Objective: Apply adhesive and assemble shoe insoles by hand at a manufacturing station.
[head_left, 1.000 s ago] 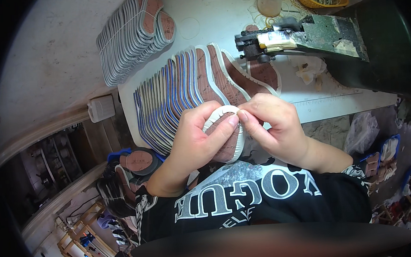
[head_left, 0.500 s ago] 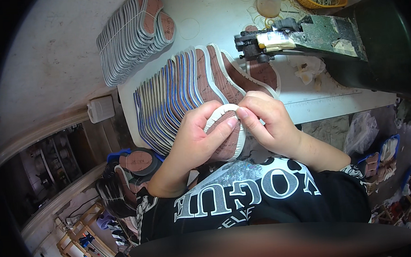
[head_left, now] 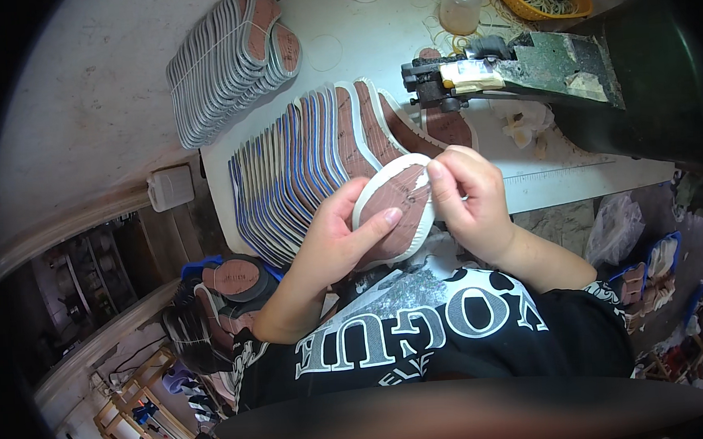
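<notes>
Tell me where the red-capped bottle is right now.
In the head view, the red-capped bottle stands toward the upper right on the white table, just left of the yellow basket and beyond the green machine's arm.

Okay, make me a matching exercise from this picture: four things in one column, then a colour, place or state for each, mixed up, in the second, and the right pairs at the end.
Column one
1. Bottle
2. Held insole
3. Basket
4. Machine

Column two
A. Yellow-orange, near the top right of the picture
B. Green, with a black end
C. Cloudy, with red on top
D. Brown with a white rim, the left hand and right hand both on it

Right pairs
1-C, 2-D, 3-A, 4-B
</notes>
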The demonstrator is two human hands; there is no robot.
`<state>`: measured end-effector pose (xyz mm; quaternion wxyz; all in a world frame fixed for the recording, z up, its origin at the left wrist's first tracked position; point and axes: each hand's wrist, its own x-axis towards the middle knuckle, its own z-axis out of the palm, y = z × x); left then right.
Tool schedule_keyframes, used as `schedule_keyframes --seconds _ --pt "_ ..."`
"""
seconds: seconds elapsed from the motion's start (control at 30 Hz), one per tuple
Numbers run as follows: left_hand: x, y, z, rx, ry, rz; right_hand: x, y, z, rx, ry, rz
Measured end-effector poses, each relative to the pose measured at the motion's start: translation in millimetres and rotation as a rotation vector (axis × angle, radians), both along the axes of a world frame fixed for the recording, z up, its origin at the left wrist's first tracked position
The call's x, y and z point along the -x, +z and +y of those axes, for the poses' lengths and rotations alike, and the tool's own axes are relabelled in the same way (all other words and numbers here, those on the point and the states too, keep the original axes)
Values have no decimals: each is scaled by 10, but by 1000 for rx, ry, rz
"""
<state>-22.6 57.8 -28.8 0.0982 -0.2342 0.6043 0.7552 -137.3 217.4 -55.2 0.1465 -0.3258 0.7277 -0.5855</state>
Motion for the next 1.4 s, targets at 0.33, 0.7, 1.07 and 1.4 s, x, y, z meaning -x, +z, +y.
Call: schedule_keyframes --seconds 0.33,0.7,1.07,1.4 --pt "-60 56 -150 -67 -52 -34 50 -217 173 116 225 -632" --pt "380 290 -557 289 -485 -12 155 -363 635 109 125 -729" --pt "1039 -398 -357 1153 -1056 511 23 -343 759 347 11 -1070" --pt "727 -732 -191 1136 -137 445 79 -133 429 446 133 -1319"
